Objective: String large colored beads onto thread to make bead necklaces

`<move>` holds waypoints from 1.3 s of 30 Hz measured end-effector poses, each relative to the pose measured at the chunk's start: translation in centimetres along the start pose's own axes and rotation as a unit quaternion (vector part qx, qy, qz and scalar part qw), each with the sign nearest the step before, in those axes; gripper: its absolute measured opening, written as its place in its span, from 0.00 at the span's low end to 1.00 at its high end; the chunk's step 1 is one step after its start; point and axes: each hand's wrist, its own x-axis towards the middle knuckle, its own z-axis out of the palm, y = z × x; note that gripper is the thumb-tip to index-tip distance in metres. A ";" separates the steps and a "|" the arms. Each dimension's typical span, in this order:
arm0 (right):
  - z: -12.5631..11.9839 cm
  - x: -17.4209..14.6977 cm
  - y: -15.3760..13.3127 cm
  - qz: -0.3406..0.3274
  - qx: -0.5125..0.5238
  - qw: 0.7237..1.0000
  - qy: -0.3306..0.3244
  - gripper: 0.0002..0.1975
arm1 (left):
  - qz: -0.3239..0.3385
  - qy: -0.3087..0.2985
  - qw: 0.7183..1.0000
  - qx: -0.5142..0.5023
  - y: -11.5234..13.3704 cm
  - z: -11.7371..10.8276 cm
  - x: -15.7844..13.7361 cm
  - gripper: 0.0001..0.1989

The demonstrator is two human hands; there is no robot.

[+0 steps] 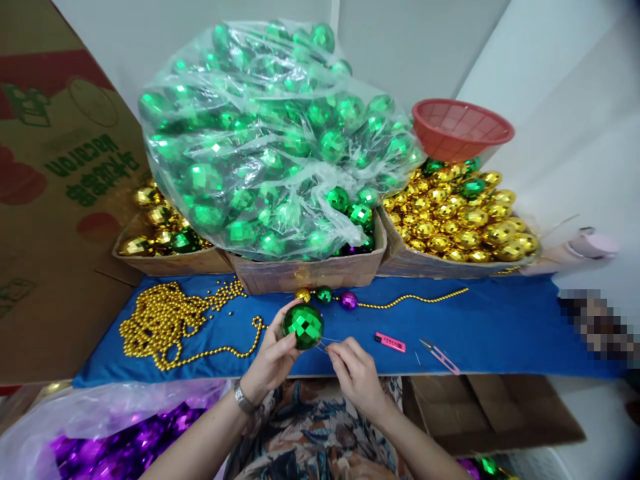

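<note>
My left hand (pixel 277 350) grips a shiny green faceted ball (pixel 303 327) between thumb and fingers, above the blue cloth. Close by on the right, my right hand (pixel 355 370) pinches thin thread (pixel 327 343) that runs to the ball's right side; whether a needle is in the fingers is too small to tell. Just behind the ball lies a strand with a gold ball (pixel 303 295), a smaller green ball (pixel 325 295), a purple ball (pixel 349 301) and a tail of gold beads (pixel 415 300). Another gold bead string (pixel 215 353) ends beside my left hand.
A pink lighter (pixel 390 342) and pink thread snips (pixel 440 357) lie on the blue cloth (pixel 505 333). Behind stand boxes of gold balls (pixel 465 220) and a large bag of green balls (pixel 280 147). A red basket (pixel 463 127) sits at right, a bag of purple balls (pixel 125 440) below left.
</note>
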 end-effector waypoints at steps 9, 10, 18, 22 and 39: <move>0.3 -0.2 0.4 -0.003 -0.004 1.000 0.011 0.10 | 0.009 0.002 1.000 0.030 0.3 -0.1 -0.2 0.33; 0.4 -0.3 0.5 -0.007 -0.013 1.000 0.012 0.10 | 0.013 0.002 0.999 0.039 0.3 0.0 -0.2 0.33; 0.2 -0.5 0.2 -0.011 -0.007 1.000 0.015 0.09 | 0.022 0.019 0.998 0.058 -0.2 0.4 -0.2 0.33; 0.1 -0.3 -0.1 -0.010 0.010 1.000 0.018 0.09 | 0.021 0.021 0.999 0.043 -0.3 0.3 -0.3 0.33; 0.0 -0.1 -0.2 -0.004 0.017 1.000 0.002 0.10 | 0.022 0.011 0.999 0.029 -0.2 0.2 -0.5 0.34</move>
